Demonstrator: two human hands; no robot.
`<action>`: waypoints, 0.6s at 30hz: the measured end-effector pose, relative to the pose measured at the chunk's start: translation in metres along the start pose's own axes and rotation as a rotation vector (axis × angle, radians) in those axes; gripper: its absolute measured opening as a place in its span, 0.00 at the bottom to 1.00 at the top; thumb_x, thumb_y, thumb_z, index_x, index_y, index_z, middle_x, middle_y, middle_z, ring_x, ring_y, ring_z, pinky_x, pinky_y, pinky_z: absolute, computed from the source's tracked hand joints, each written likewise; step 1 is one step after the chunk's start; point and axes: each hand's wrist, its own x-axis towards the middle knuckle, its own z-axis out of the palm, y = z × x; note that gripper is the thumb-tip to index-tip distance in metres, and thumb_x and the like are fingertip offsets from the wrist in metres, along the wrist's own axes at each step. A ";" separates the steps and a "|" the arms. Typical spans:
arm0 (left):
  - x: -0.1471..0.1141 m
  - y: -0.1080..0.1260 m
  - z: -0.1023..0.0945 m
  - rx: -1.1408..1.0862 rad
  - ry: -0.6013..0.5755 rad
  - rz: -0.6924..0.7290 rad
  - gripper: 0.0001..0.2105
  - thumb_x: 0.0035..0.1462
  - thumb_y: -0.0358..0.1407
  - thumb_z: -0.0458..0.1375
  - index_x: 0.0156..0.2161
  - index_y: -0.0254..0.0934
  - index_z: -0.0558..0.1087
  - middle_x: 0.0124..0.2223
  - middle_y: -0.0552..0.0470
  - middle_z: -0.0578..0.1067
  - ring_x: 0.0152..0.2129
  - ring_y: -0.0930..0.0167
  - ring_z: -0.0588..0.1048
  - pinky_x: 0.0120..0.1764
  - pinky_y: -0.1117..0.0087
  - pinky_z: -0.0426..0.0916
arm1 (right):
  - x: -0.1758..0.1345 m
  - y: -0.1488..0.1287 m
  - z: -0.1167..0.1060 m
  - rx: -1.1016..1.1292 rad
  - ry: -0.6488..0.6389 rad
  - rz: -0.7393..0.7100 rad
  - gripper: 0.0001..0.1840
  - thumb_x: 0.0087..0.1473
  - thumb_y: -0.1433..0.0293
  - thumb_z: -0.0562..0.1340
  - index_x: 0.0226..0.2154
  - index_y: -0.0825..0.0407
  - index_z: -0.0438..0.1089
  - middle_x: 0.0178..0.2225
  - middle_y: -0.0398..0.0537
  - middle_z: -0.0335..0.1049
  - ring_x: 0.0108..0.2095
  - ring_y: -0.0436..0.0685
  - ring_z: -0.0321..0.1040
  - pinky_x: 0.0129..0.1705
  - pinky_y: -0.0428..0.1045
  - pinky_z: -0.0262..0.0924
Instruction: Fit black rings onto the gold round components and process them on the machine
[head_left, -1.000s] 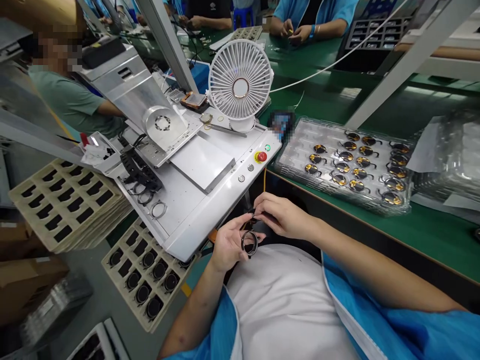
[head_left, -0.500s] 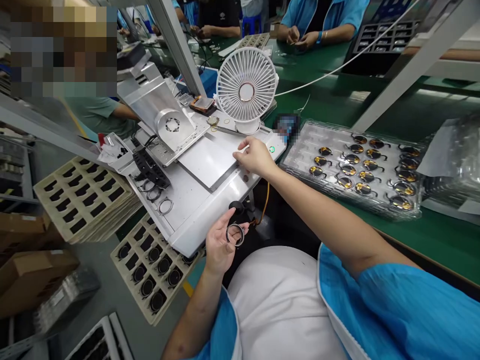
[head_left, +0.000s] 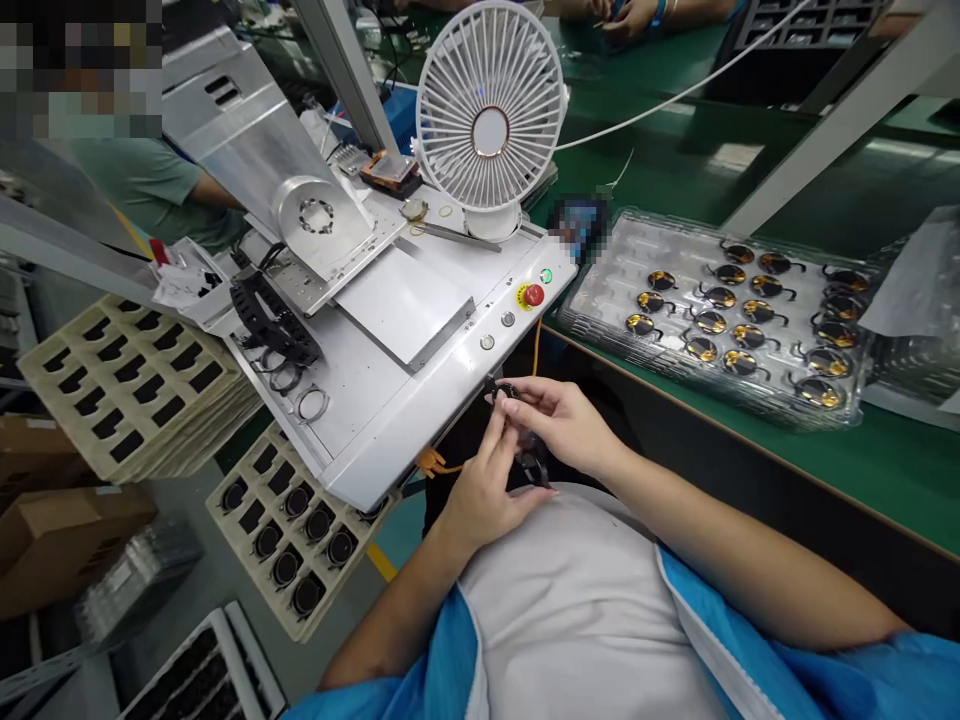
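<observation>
In front of my belly, my left hand (head_left: 487, 485) and my right hand (head_left: 566, 425) meet, fingers curled. Their fingertips pinch a small black part (head_left: 504, 388), mostly covered by the fingers. Another dark, curved piece (head_left: 534, 460) shows below, between my left thumb and my right palm; whether the two pieces are joined I cannot tell. Just beyond my hands is the front panel of a white bench machine (head_left: 390, 425) with a red stop button (head_left: 533, 294). On its top, near the left edge, lies a thin metal ring (head_left: 311, 403).
A white fan (head_left: 491, 130) stands behind the panel. To the right, a clear tray (head_left: 600, 275) carries several round black-and-gold parts. At lower left, a beige tray (head_left: 251, 535) holds round black parts beside stacked beige trays (head_left: 82, 400). A metal fixture (head_left: 247, 130) rises at the left.
My right hand has come off the machine's front panel, down to my left hand. My left hand, palm up with a ring before, has turned inward and closed. The view has tilted down.
</observation>
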 end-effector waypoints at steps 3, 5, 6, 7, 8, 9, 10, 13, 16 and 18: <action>0.007 0.004 0.000 -0.234 -0.011 -0.019 0.48 0.44 0.34 0.78 0.69 0.48 0.65 0.77 0.34 0.50 0.51 0.52 0.82 0.55 0.53 0.78 | -0.002 -0.008 -0.010 0.051 0.046 0.011 0.29 0.43 0.52 0.79 0.41 0.54 0.79 0.34 0.49 0.80 0.29 0.53 0.75 0.31 0.47 0.73; 0.009 0.005 -0.001 -0.409 0.042 -0.046 0.45 0.42 0.34 0.79 0.66 0.46 0.69 0.78 0.33 0.46 0.50 0.52 0.83 0.55 0.53 0.79 | -0.003 -0.014 -0.015 0.054 0.013 0.031 0.28 0.43 0.52 0.79 0.38 0.55 0.78 0.29 0.48 0.79 0.26 0.54 0.75 0.31 0.48 0.74; 0.009 0.005 -0.002 -0.465 0.059 -0.055 0.45 0.41 0.33 0.79 0.65 0.46 0.70 0.78 0.32 0.45 0.49 0.52 0.83 0.54 0.54 0.79 | -0.004 -0.017 -0.017 0.042 -0.004 0.042 0.27 0.43 0.52 0.79 0.36 0.55 0.77 0.26 0.48 0.77 0.24 0.54 0.75 0.30 0.49 0.74; 0.009 0.005 -0.003 -0.496 0.062 -0.055 0.44 0.41 0.33 0.80 0.65 0.46 0.70 0.78 0.31 0.44 0.49 0.53 0.83 0.54 0.54 0.79 | -0.005 -0.019 -0.018 0.021 -0.012 0.048 0.27 0.44 0.51 0.79 0.34 0.56 0.76 0.23 0.47 0.76 0.22 0.54 0.74 0.29 0.49 0.74; 0.008 0.004 -0.003 -0.502 0.054 -0.047 0.45 0.41 0.33 0.80 0.65 0.46 0.69 0.77 0.30 0.45 0.49 0.53 0.83 0.54 0.55 0.79 | -0.006 -0.020 -0.019 -0.003 -0.005 0.047 0.27 0.44 0.51 0.79 0.33 0.56 0.76 0.22 0.46 0.75 0.21 0.54 0.73 0.28 0.49 0.73; 0.007 0.003 -0.003 -0.483 0.041 -0.032 0.46 0.40 0.33 0.80 0.65 0.46 0.69 0.77 0.30 0.45 0.49 0.53 0.83 0.53 0.55 0.79 | -0.006 -0.020 -0.019 -0.027 0.016 0.038 0.27 0.43 0.52 0.79 0.32 0.56 0.75 0.21 0.46 0.74 0.21 0.53 0.72 0.27 0.48 0.72; 0.006 0.003 -0.003 -0.439 0.024 -0.014 0.47 0.40 0.33 0.80 0.66 0.46 0.68 0.77 0.29 0.46 0.49 0.52 0.83 0.53 0.54 0.79 | -0.006 -0.021 -0.019 -0.046 0.040 0.026 0.26 0.42 0.53 0.79 0.31 0.56 0.75 0.22 0.46 0.75 0.21 0.51 0.72 0.27 0.46 0.71; 0.004 0.002 -0.004 -0.207 -0.050 0.038 0.48 0.43 0.33 0.78 0.69 0.46 0.64 0.76 0.30 0.50 0.50 0.52 0.83 0.54 0.53 0.79 | -0.005 -0.020 -0.020 -0.057 0.054 0.012 0.24 0.40 0.56 0.80 0.29 0.56 0.75 0.24 0.45 0.76 0.23 0.51 0.73 0.28 0.45 0.71; 0.004 0.004 -0.005 0.036 -0.120 0.050 0.46 0.50 0.34 0.75 0.71 0.47 0.60 0.75 0.33 0.55 0.53 0.52 0.81 0.56 0.51 0.77 | -0.003 -0.018 -0.023 -0.016 -0.004 0.038 0.25 0.36 0.57 0.82 0.28 0.55 0.75 0.25 0.45 0.77 0.26 0.53 0.76 0.32 0.48 0.74; 0.005 0.004 -0.007 0.113 -0.138 0.025 0.45 0.53 0.35 0.73 0.72 0.48 0.59 0.75 0.34 0.56 0.55 0.52 0.80 0.56 0.50 0.77 | -0.003 -0.016 -0.024 0.015 -0.018 0.059 0.26 0.36 0.57 0.83 0.28 0.56 0.75 0.26 0.46 0.77 0.27 0.54 0.77 0.34 0.48 0.75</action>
